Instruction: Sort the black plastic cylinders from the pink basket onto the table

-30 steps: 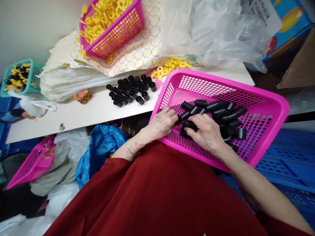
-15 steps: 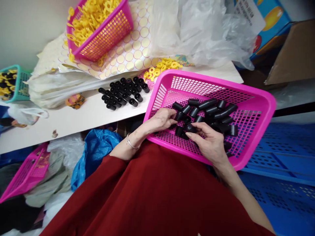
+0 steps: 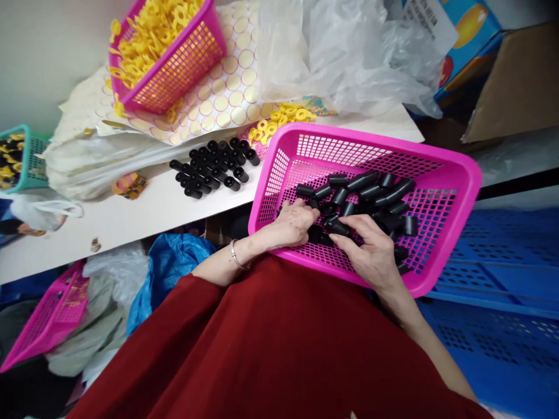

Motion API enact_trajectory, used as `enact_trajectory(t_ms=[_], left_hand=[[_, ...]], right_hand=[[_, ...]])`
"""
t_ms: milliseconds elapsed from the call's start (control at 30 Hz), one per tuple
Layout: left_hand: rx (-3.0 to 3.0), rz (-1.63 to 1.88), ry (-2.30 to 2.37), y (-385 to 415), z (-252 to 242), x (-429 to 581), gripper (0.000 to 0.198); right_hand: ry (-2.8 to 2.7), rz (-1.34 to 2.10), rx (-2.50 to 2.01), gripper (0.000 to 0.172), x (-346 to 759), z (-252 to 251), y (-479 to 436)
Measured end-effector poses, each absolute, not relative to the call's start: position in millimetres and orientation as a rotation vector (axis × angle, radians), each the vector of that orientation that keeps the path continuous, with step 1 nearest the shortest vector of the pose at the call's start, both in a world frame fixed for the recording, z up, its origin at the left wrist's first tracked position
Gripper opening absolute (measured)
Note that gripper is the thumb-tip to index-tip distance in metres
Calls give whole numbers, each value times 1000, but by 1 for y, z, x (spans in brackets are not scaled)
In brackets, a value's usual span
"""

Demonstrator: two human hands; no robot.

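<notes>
A pink basket (image 3: 449,160) holds several loose black cylinders (image 3: 362,180). Inside its left part is my left hand (image 3: 293,224), palm down among the cylinders, its fingertips partly hidden and what they hold unclear. My right hand (image 3: 371,247) pinches one black cylinder (image 3: 338,227) between thumb and fingers, near the basket's middle. On the white table, left of the basket, several black cylinders (image 3: 213,166) stand upright in a close group. Small yellow ring pieces (image 3: 283,116) lie behind the basket's back left corner.
A second pink basket (image 3: 174,70) full of yellow pieces sits on a sticker sheet (image 3: 227,96). Clear plastic bags (image 3: 345,52) lie behind. A teal basket (image 3: 35,160) is far left; blue crates (image 3: 502,262) are at right.
My left hand has shifted slightly toward the near side and closer to my right hand, deeper among the cylinders. My right hand keeps its cylinder. The whole view has moved a little.
</notes>
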State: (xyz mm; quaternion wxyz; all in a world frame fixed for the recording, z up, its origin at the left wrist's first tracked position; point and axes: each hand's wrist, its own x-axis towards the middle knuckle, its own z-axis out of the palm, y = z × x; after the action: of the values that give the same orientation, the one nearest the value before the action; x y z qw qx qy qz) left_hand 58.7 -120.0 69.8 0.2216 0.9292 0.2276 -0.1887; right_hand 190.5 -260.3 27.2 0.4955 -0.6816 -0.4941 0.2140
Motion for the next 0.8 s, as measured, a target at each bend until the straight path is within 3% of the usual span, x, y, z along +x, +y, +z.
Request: enact_trajectory(t_ms=[133, 333, 800], left_hand=[[2262, -112, 549, -113, 64, 47, 40], [1976, 126, 564, -121, 68, 47, 44], [1821, 89, 619, -123, 70, 47, 46]], right_hand=[[-1111, 601, -1578, 22, 191, 31, -265], [-1010, 691, -1410, 27, 189, 31, -266], [-1263, 395, -1598, 24, 192, 40, -269]])
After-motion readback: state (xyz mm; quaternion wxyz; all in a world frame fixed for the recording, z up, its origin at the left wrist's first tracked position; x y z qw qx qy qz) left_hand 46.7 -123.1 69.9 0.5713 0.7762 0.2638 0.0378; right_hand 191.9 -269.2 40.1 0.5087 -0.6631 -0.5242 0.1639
